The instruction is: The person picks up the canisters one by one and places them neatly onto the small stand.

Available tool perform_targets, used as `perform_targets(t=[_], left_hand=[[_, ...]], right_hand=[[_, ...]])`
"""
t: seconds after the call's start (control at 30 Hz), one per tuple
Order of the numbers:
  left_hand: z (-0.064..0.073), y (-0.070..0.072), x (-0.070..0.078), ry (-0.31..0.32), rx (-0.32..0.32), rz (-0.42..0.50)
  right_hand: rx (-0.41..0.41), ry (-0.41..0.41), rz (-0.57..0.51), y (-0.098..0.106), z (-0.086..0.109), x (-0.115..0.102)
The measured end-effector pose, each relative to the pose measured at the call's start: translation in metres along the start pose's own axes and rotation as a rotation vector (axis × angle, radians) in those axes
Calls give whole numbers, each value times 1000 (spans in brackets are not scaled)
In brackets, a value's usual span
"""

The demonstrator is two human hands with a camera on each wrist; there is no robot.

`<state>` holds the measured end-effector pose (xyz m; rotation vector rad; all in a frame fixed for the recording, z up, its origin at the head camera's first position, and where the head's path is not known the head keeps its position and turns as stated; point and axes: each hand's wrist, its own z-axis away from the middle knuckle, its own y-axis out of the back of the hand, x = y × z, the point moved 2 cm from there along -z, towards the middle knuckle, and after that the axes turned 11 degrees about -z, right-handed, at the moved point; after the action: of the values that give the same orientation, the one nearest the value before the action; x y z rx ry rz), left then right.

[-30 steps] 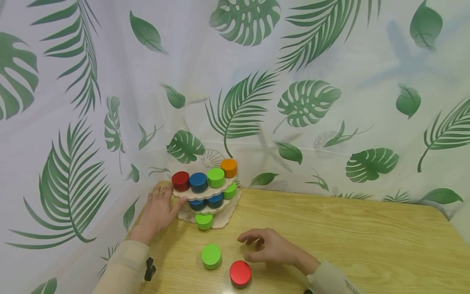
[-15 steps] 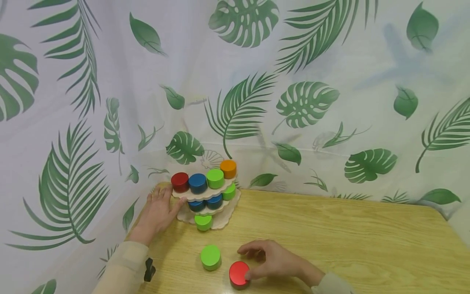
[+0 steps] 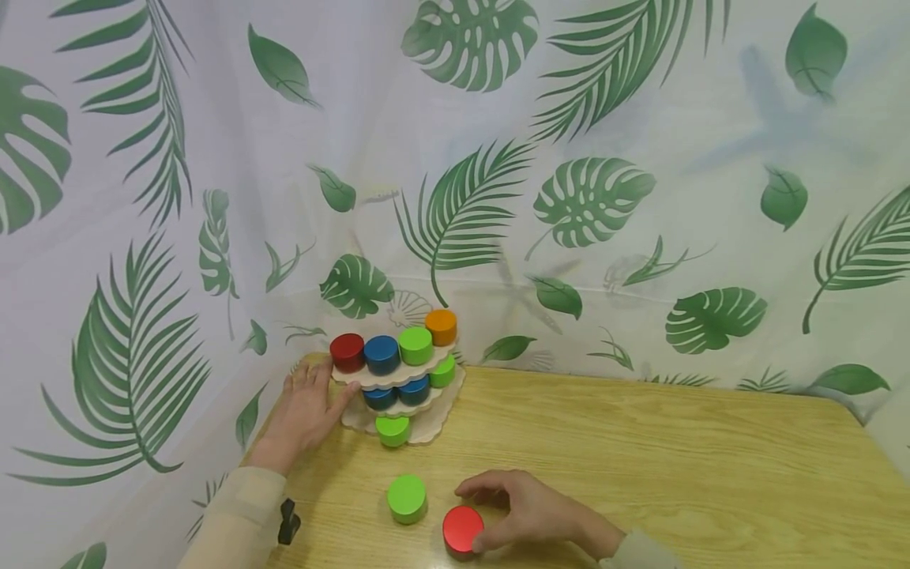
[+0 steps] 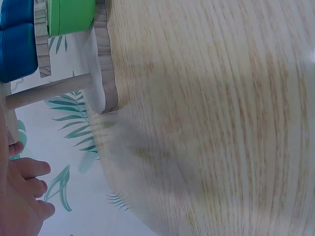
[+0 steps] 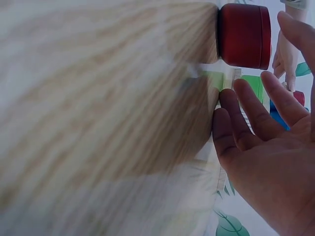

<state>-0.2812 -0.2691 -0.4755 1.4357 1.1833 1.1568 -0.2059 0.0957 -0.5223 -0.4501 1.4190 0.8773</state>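
Note:
A tiered wooden stand [image 3: 437, 420] with scalloped boards bears red, blue, green and orange cylinders. My left hand [image 3: 306, 407] is at its left side, index finger and thumb at the edge of the top board; the other fingers hang off it in the left wrist view. My right hand [image 3: 529, 506] curves loosely beside a red cylinder [image 3: 463, 531] on the table, thumb tip at its right side and the other fingers apart from it. In the right wrist view the palm faces the camera and the red cylinder [image 5: 243, 37] stands near the thumb. A green cylinder [image 3: 407, 498] stands left of the red one.
The wooden table [image 3: 640, 450] reaches out to the right. A white curtain [image 3: 611, 118] with green leaf prints hangs behind and along the left side, close to the stand.
My right hand has come down and nearer to the red cylinder, bringing its thumb to the cylinder's right side. The left hand has stayed at the stand.

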Motion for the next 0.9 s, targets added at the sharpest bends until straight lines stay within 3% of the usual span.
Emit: perform_targets(t=[0.53,0.9], left_hand=[[-1,-5,-2,-2,14,10],[0,-2,0,-6,14,-7]], right_hand=[[-31,-61,62,-2,-3,1],[-24,-58,85,-5,-1,3]])
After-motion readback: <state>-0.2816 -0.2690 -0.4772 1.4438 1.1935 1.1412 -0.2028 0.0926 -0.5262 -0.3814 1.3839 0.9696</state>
